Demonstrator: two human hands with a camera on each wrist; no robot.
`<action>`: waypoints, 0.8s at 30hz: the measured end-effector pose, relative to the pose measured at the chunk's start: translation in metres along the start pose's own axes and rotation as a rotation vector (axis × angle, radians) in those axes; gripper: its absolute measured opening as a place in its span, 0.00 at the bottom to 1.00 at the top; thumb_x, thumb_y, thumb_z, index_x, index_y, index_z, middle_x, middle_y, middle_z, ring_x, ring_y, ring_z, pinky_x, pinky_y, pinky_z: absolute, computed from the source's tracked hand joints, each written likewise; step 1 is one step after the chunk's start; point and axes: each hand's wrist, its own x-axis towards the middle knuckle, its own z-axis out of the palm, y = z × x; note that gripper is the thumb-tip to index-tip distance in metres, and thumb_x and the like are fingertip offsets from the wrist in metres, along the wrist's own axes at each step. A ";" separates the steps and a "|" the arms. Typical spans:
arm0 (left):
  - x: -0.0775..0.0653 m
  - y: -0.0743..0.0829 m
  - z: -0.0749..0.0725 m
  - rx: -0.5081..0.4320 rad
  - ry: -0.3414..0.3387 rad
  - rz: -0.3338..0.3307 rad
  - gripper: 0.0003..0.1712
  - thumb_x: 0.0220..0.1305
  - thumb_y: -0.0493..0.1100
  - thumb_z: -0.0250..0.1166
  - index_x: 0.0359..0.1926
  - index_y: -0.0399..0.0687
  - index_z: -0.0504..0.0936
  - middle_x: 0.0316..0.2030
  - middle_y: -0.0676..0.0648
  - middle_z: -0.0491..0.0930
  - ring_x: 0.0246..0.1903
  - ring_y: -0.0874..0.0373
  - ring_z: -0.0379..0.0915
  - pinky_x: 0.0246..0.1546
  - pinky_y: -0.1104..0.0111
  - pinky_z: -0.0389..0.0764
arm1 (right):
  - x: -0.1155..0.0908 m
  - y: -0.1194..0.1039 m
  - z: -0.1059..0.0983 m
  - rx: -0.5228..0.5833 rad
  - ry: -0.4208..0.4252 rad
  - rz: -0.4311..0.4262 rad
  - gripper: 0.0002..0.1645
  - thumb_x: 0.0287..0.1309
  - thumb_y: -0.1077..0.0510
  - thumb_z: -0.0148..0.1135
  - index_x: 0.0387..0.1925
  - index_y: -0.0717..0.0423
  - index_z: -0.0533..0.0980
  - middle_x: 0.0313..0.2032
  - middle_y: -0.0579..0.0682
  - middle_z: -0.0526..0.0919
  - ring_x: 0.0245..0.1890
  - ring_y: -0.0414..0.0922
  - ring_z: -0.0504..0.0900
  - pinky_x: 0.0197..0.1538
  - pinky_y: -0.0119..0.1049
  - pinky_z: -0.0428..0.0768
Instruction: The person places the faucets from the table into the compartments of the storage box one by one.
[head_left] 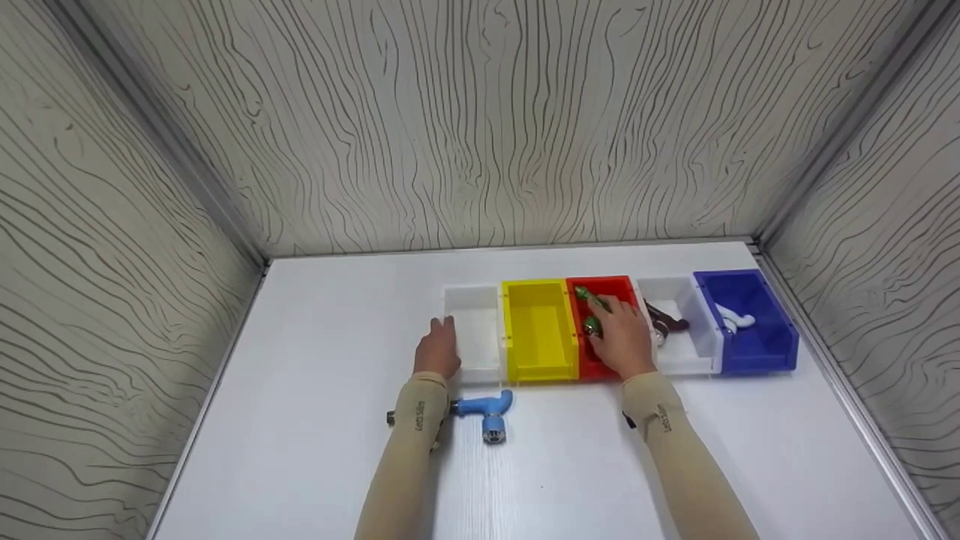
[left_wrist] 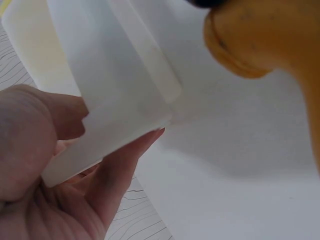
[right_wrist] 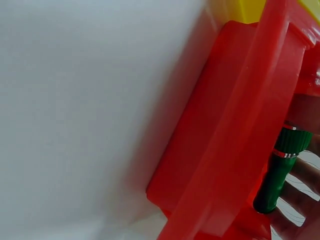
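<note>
My left hand (head_left: 437, 349) grips the left wall of the leftmost white bin (head_left: 475, 292), thumb on one side and fingers on the other; the left wrist view shows the bin wall (left_wrist: 115, 95) between them. In the red bin (head_left: 609, 283), my right hand (head_left: 621, 337) holds a green tap (head_left: 591, 325), partly hidden by the fingers. The right wrist view shows the green tap (right_wrist: 277, 175) against the hand. A blue tap (head_left: 480, 406) lies on the table near my left wrist. An orange curved tap (left_wrist: 260, 37) appears in the left wrist view, its rest out of frame.
A yellow bin (head_left: 537, 289) stands between the white and red ones. Farther right, another white bin (head_left: 694, 364) contains a dark brown tap (head_left: 671, 322), and a blue bin (head_left: 765, 352) contains a white tap (head_left: 739, 319). Patterned walls enclose the white table (head_left: 330, 337).
</note>
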 end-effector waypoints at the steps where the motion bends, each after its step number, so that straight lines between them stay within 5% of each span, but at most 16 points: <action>1: 0.000 0.000 0.000 0.001 0.001 0.002 0.39 0.57 0.26 0.70 0.71 0.34 0.70 0.58 0.29 0.75 0.42 0.35 0.84 0.49 0.48 0.86 | 0.000 0.000 0.000 0.000 -0.002 0.000 0.41 0.57 0.56 0.75 0.72 0.55 0.73 0.67 0.61 0.75 0.64 0.62 0.75 0.72 0.61 0.68; 24: 0.001 -0.001 0.000 0.008 -0.007 0.016 0.39 0.57 0.26 0.69 0.71 0.33 0.70 0.58 0.28 0.74 0.39 0.35 0.84 0.46 0.47 0.86 | 0.000 0.001 0.018 0.018 -0.077 0.012 0.38 0.58 0.61 0.73 0.69 0.65 0.72 0.65 0.64 0.77 0.65 0.63 0.73 0.75 0.62 0.64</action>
